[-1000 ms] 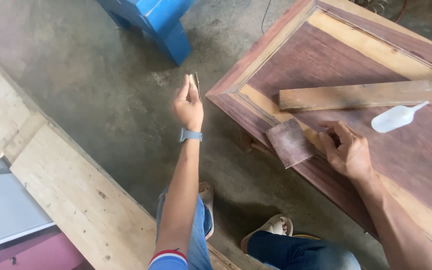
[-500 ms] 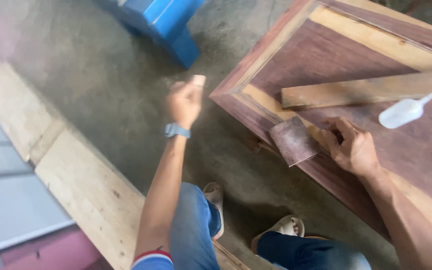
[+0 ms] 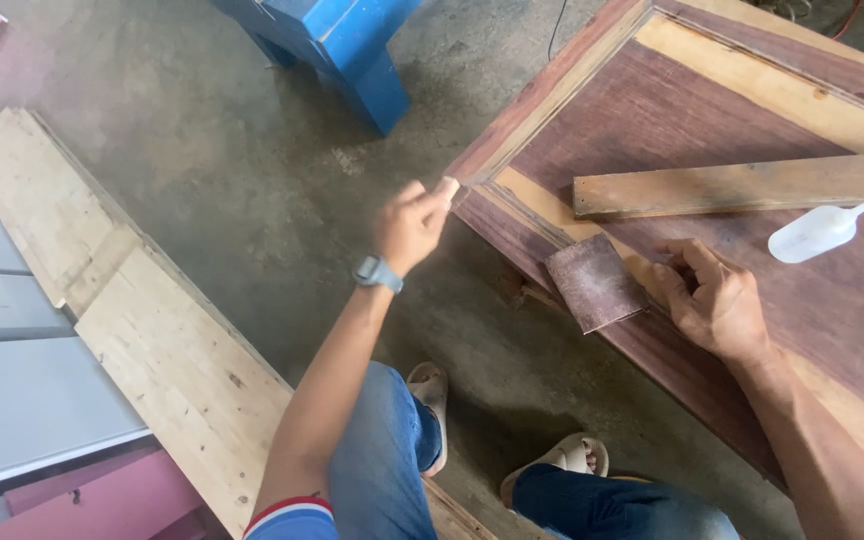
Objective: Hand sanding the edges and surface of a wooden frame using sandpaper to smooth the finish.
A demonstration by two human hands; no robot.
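Observation:
My left hand (image 3: 411, 224) is raised over the concrete floor and pinches a small pale wood piece (image 3: 448, 187) between thumb and fingers, close to the corner of a reddish wooden door panel (image 3: 692, 150). A dark wristwatch (image 3: 376, 272) sits on that wrist. My right hand (image 3: 714, 300) rests on the panel's near edge with curled fingers, beside a brown sheet of sandpaper (image 3: 595, 283) that overhangs the edge. Whether the right hand holds anything is hidden by the fingers.
A loose wooden strip (image 3: 742, 185) and a translucent squeeze bottle (image 3: 818, 231) lie on the panel. A long pale plank (image 3: 142, 320) lies at the left beside grey and pink boards. A blue stand (image 3: 352, 40) is at the top. My sandalled feet (image 3: 432, 395) stand below.
My left hand with the small wood piece has moved right, toward the panel's corner. The right hand stays on the panel edge beside the sandpaper.

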